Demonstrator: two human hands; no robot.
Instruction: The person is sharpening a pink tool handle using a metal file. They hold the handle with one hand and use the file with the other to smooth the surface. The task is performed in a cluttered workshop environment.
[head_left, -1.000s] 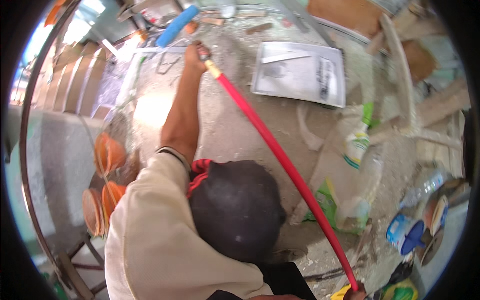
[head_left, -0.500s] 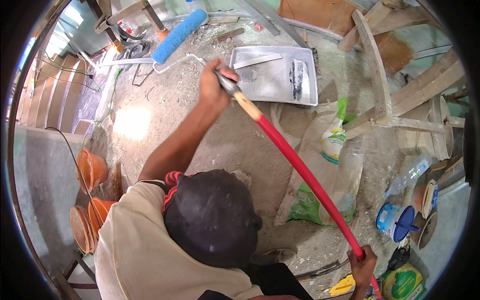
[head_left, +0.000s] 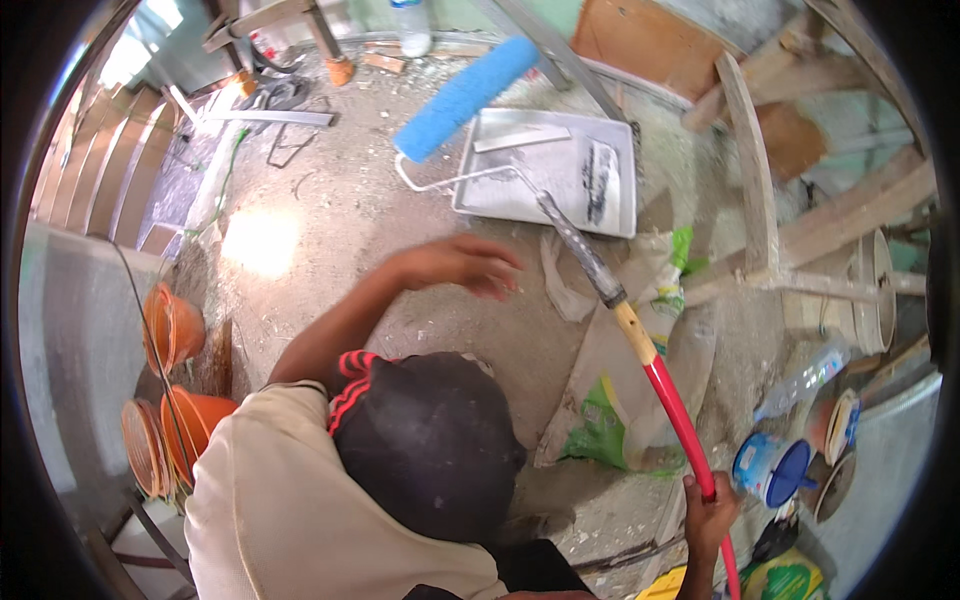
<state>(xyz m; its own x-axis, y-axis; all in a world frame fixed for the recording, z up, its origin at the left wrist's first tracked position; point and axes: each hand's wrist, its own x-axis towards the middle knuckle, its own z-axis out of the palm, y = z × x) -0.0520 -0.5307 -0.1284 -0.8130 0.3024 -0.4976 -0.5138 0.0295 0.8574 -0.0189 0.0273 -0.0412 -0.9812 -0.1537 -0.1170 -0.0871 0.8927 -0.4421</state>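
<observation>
Hovering, left hand (head_left: 448, 264) angles rightward; right hand (head_left: 711, 512) grips pole (head_left: 677, 411).

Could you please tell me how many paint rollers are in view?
1: the blue paint roller, upper centre, by the grey tray's upper-left corner, on the red pole that the right hand grips. Clutter could hide others.

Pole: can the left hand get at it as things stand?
Likely yes: the left hand looks empty, just left of the pole, with nothing seen between them; the right hand grips it lower down.
</observation>
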